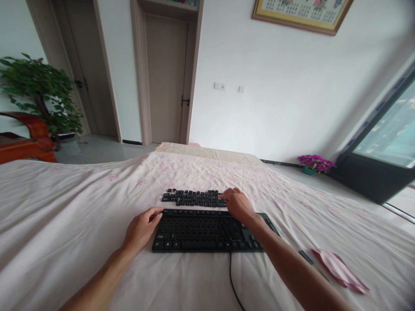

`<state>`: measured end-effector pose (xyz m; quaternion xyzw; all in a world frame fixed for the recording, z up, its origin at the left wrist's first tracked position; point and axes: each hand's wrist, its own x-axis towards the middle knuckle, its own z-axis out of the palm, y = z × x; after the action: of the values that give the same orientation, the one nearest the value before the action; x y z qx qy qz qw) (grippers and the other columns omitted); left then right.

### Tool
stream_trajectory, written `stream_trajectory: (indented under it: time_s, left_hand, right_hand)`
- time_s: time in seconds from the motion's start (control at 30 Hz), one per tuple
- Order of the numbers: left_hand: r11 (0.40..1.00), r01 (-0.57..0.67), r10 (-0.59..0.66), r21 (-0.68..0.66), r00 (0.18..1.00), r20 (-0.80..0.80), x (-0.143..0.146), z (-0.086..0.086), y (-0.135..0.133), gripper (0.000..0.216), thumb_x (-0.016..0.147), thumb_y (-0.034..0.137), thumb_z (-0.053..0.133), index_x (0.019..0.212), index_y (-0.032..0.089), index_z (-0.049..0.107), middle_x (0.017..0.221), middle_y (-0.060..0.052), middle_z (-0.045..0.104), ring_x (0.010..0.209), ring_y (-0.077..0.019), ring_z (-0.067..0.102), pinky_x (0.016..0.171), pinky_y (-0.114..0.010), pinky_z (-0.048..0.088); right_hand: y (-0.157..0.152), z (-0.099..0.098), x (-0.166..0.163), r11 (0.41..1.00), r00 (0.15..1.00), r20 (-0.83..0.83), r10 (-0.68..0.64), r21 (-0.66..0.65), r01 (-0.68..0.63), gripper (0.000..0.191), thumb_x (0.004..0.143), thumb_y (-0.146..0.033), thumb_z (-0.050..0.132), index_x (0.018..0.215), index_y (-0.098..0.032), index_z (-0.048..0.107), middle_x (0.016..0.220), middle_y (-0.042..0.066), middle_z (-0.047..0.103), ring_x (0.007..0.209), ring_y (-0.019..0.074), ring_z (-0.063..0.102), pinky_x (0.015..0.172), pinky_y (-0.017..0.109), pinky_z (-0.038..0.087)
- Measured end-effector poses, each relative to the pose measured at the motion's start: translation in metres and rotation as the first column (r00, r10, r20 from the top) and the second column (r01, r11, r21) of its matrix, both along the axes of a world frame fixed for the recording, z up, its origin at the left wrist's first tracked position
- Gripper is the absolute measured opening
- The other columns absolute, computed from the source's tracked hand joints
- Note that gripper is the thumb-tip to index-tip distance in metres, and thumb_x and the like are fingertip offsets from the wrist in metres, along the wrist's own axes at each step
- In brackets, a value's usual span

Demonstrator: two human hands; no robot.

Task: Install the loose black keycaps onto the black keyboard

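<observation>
A black keyboard [199, 245] lies flat on the cloth before me, with most of its upper keys off and bare key posts showing. The bottom row and some keys at the right are still on it. Fingers bent, my left hand [142, 226] grips the keyboard's upper left corner. Just beyond the keyboard, loose black keycaps [194, 198] lie packed in rows. My right hand [238, 204] reaches across the keyboard to the right end of these rows, its fingertips pinched together at a keycap. The palm and forearm cover part of the keyboard's right side.
A pale flowered cloth [106, 207] with wrinkles covers the surface. The keyboard's black cable [231, 276] runs toward me. Right of my right arm lie a pink cloth [340, 270] and a thin dark tool [306, 257], partly hidden. Purple flowers [316, 163] stand on the floor beyond.
</observation>
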<state>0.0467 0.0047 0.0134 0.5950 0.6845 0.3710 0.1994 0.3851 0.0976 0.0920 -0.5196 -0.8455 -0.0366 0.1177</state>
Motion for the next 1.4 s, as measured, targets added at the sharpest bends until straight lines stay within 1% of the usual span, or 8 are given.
stream_trajectory:
  time_s: [0.17, 0.3, 0.73, 0.9, 1.1, 1.2, 1.3, 1.4]
  left_hand:
    - [1.0, -0.004, 0.005, -0.014, 1.0, 0.02, 0.0, -0.002, 0.001, 0.035, 0.084, 0.044, 0.046, 0.107, 0.027, 0.067, 0.109, 0.0, 0.072, 0.101, -0.0194, 0.065, 0.088, -0.026, 0.048]
    - [1.0, 0.0, 0.001, -0.017, 1.0, 0.015, -0.001, -0.002, 0.001, 0.035, 0.084, 0.045, 0.046, 0.106, 0.028, 0.067, 0.108, 0.001, 0.072, 0.101, -0.0193, 0.066, 0.088, -0.026, 0.048]
    - [1.0, -0.014, 0.015, -0.012, 1.0, 0.013, 0.0, 0.0, 0.001, 0.035, 0.083, 0.045, 0.047, 0.106, 0.028, 0.068, 0.106, 0.001, 0.073, 0.097, -0.0193, 0.067, 0.086, -0.026, 0.049]
    - [1.0, 0.0, 0.001, -0.009, 1.0, 0.025, 0.0, -0.001, 0.001, 0.036, 0.084, 0.044, 0.046, 0.107, 0.027, 0.068, 0.106, 0.0, 0.073, 0.098, -0.0196, 0.066, 0.086, -0.026, 0.049]
    - [1.0, -0.001, 0.001, -0.011, 1.0, 0.015, -0.001, -0.004, 0.002, 0.035, 0.084, 0.045, 0.046, 0.107, 0.028, 0.067, 0.106, 0.001, 0.072, 0.099, -0.0188, 0.066, 0.088, -0.026, 0.048]
    - [1.0, -0.001, 0.001, -0.01, 1.0, -0.003, -0.002, -0.003, 0.001, 0.035, 0.084, 0.045, 0.045, 0.107, 0.028, 0.067, 0.107, 0.001, 0.072, 0.099, -0.0188, 0.066, 0.087, -0.025, 0.047]
    - [1.0, 0.004, -0.004, -0.015, 1.0, -0.016, -0.001, -0.001, 0.0, 0.036, 0.084, 0.045, 0.045, 0.107, 0.028, 0.067, 0.107, 0.002, 0.072, 0.099, -0.0187, 0.066, 0.086, -0.025, 0.047]
    - [0.999, -0.002, 0.001, -0.032, 0.999, -0.032, -0.001, 0.001, -0.001, 0.035, 0.084, 0.044, 0.046, 0.107, 0.029, 0.067, 0.106, 0.002, 0.072, 0.097, -0.0184, 0.066, 0.085, -0.024, 0.047]
  right_hand:
    - [0.05, -0.009, -0.025, 0.999, 0.999, -0.008, -0.037, 0.003, 0.037, 0.038, 0.084, -0.013, 0.048, 0.101, -0.034, 0.074, 0.117, 0.0, 0.065, 0.108, 0.021, 0.047, 0.088, 0.031, 0.033]
    - [0.073, -0.018, -0.038, 0.997, 0.997, 0.055, -0.055, -0.044, 0.057, 0.039, 0.076, -0.008, 0.051, 0.095, -0.032, 0.076, 0.116, 0.002, 0.065, 0.11, 0.0223, 0.045, 0.087, 0.032, 0.031]
    - [0.1, -0.021, -0.057, 0.995, 0.989, 0.119, -0.085, -0.038, 0.09, 0.018, 0.079, -0.022, 0.058, 0.081, -0.021, 0.076, 0.102, 0.009, 0.068, 0.106, 0.0258, 0.045, 0.086, 0.035, 0.029]
    - [0.106, -0.023, -0.066, 0.995, 0.99, 0.109, -0.089, -0.03, 0.093, 0.012, 0.076, -0.018, 0.063, 0.078, -0.017, 0.075, 0.097, 0.012, 0.069, 0.105, 0.026, 0.047, 0.086, 0.034, 0.03]
    - [0.089, -0.012, -0.054, 0.995, 0.995, 0.013, -0.096, -0.023, 0.096, 0.014, 0.08, -0.029, 0.064, 0.084, -0.024, 0.077, 0.1, 0.005, 0.07, 0.105, 0.0239, 0.05, 0.086, 0.032, 0.034]
    - [0.066, -0.007, -0.03, 0.996, 0.99, -0.118, -0.083, -0.031, 0.08, 0.018, 0.083, -0.033, 0.061, 0.092, -0.029, 0.076, 0.098, 0.001, 0.071, 0.1, 0.0207, 0.053, 0.083, 0.029, 0.037]
    - [0.038, -0.008, -0.002, 0.999, 0.967, -0.25, -0.048, -0.022, 0.044, 0.016, 0.081, -0.032, 0.063, 0.089, -0.029, 0.076, 0.09, 0.001, 0.071, 0.093, 0.0192, 0.055, 0.08, 0.027, 0.039]
    - [0.011, -0.012, 0.022, 1.0, 0.965, -0.262, -0.016, 0.001, 0.017, 0.014, 0.08, -0.032, 0.065, 0.087, -0.029, 0.076, 0.087, 0.001, 0.07, 0.089, 0.0193, 0.054, 0.081, 0.029, 0.039]
